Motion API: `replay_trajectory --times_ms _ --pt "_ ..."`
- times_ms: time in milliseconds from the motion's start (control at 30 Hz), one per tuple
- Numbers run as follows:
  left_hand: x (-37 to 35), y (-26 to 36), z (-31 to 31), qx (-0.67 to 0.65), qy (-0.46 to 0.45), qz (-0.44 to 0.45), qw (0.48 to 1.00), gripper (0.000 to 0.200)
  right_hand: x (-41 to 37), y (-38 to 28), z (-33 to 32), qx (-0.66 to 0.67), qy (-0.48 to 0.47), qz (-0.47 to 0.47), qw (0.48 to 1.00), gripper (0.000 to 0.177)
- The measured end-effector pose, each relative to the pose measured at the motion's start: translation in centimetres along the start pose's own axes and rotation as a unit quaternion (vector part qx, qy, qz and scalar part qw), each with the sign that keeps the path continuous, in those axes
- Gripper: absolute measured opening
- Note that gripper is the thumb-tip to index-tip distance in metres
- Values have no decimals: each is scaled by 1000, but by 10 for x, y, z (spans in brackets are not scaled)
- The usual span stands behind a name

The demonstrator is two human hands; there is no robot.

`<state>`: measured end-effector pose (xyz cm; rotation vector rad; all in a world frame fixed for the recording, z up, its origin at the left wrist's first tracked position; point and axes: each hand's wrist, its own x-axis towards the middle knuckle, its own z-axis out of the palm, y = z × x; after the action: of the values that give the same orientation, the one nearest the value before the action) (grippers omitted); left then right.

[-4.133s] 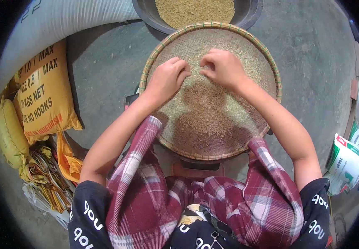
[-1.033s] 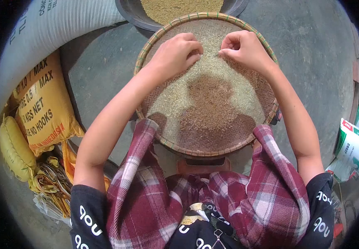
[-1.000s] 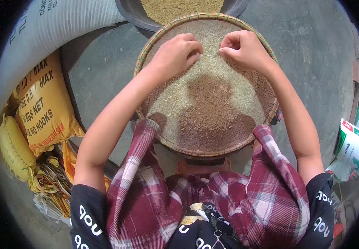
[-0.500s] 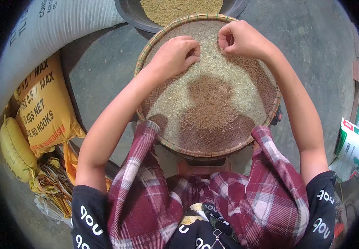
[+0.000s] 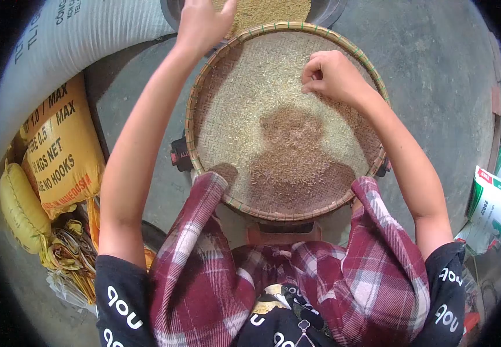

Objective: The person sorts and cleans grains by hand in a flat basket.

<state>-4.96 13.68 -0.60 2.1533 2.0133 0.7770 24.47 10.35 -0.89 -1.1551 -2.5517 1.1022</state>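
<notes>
A round woven winnowing tray (image 5: 190,127) with a bamboo rim rests before my knees, spread with pale rice grains (image 5: 245,110). My right hand (image 5: 332,76) hovers over the upper right of the grains, thumb and fingertips pinched together. Whatever lies in that pinch is too small to make out. Beyond the tray's upper left rim, my left hand (image 5: 203,23) reaches to the edge of a dark basin (image 5: 327,13) holding yellowish grain (image 5: 273,10). Its thumb stands apart from the fingers, which are partly cut off by the frame's top. No object shows in it.
A white woven sack (image 5: 83,52) lies at upper left, above an orange sack (image 5: 65,150) and a small yellow sack (image 5: 24,205). Folded bags (image 5: 77,248) are heaped below. Green-and-white packets (image 5: 493,202) stand at right. A small dark device (image 5: 180,154) sticks out beside the tray.
My left hand has left the grains, moving up past the rim toward the basin, and its fingers have spread. My right hand has shifted slightly down, still pinched.
</notes>
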Motion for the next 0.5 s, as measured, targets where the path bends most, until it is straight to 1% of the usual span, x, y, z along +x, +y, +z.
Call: replay_trajectory --times_ms 33,133,167,200,267,300,333,400,433,467,500 --pt "-10 9 1 8 21 37 999 40 1 1 -1 2 1 1 1000 17" --pt "-38 43 -4 -12 -7 50 999 35 4 2 -5 7 -23 11 1000 16" --pt "-47 57 -9 -30 8 64 997 26 4 -1 -8 22 -34 23 999 17" --pt "-54 62 -10 -32 7 64 997 26 4 -3 -12 36 -45 34 998 18" --pt "-67 68 -9 -63 20 103 993 20 5 -9 -18 35 -57 45 997 19" --pt "-74 72 -9 -72 12 117 990 17 5 -11 -20 34 -70 54 996 20" --pt "-81 76 -12 -73 11 118 990 17 4 -11 -23 35 -70 55 995 20" --pt "-92 81 -17 -121 -120 125 978 16 5 -12 -27 96 -65 81 990 17" --pt "-97 83 -15 -127 -139 137 972 16 6 -12 -29 97 -65 81 990 17" --pt "-102 84 -14 -127 -140 137 972 16 9 -11 -31 159 -79 95 980 14" --pt "-106 86 -13 -137 -185 142 963 16 12 -10 -33 219 -92 107 965 12"
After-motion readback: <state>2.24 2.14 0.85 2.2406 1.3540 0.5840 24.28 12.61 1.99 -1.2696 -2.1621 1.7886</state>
